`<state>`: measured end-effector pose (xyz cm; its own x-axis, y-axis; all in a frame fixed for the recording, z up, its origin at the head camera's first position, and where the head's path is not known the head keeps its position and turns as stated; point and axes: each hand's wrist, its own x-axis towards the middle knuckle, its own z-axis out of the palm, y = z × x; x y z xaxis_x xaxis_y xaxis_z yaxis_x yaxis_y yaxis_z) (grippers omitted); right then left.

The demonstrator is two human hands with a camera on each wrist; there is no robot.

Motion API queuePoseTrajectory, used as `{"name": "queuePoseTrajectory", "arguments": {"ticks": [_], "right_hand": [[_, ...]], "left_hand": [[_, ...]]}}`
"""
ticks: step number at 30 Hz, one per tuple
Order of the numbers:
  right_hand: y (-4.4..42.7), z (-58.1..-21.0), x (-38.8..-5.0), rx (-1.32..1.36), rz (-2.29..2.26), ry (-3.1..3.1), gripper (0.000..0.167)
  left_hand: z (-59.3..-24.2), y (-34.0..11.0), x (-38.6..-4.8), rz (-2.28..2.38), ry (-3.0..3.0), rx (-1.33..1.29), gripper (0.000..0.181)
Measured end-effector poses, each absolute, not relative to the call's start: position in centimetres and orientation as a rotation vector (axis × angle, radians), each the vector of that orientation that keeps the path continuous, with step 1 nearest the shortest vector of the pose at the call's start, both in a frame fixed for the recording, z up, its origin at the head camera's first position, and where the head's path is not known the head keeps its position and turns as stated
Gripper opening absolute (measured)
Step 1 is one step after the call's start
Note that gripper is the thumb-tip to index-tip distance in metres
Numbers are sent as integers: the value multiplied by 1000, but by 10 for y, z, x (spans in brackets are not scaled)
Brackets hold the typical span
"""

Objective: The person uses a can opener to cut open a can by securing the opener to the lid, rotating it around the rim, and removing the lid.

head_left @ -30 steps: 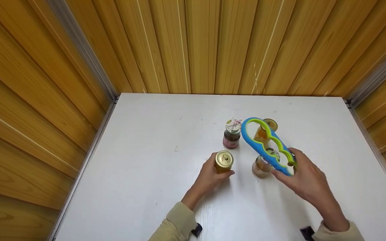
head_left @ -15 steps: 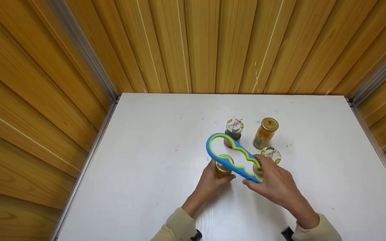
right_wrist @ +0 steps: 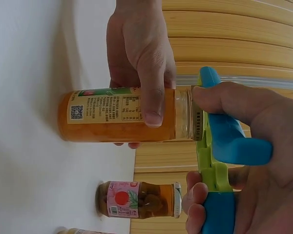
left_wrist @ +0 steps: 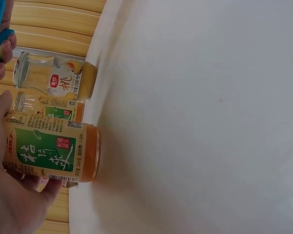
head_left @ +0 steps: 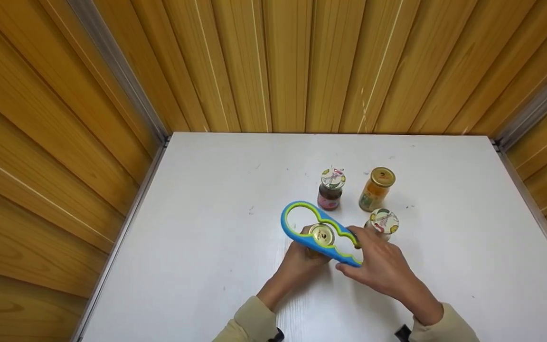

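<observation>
Nearest you are your beige cloth sleeves (head_left: 254, 316). Past them your right hand (head_left: 381, 266) grasps a blue plastic jar opener (head_left: 318, 247) with a scalloped lime-green lining, its fingers curled round the handles, probably for leverage. Your left hand (head_left: 298, 266) wraps thumb and fingers about an upright glass jar with orange contents and a tan-and-green label (right_wrist: 122, 117), apparently low enough to leave its round gold metal lid (head_left: 322, 234) bare. From above, that lid shows through the opener's gap; I cannot tell whether the lining bites on its rim. Just beyond your right hand stands a glass jar with a white fruit-printed lid (head_left: 383, 221), partly hidden. Farther off stand a pink-labelled glass jar of dark fruit (head_left: 329, 197) and a gold-lidded orange jar (head_left: 374, 194), perhaps spaced to give your hands room. The white surface (head_left: 197, 237), lightly marked, ends at yellow-brown wood-look walls (head_left: 278, 66) with grey metal corner strips (head_left: 112, 61)
</observation>
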<state>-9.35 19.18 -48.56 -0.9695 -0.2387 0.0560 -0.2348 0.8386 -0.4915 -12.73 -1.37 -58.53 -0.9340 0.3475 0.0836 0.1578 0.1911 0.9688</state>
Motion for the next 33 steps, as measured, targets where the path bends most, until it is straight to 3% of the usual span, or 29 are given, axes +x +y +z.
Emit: {"name": "queuePoseTrajectory", "arguments": {"ticks": [7,15,21,28,33], "right_hand": [[188,-488,-95,-439,-719,3051,81],[178,-493,-95,-544,-626,3218,71],[165,-502,-98,-465,-469,3287,72],[150,-501,-94,-341,-324,3259,48],[151,-498,-91,-304,-322,3227,46]], "left_hand": [[-587,-14,-128,1783,2370,469,64],[-588,-3,-129,1940,2385,492,59],[-589,13,-130,2076,2417,412,58],[-592,18,-127,2184,2439,319,56],[-595,14,-130,2154,2423,395,48]]}}
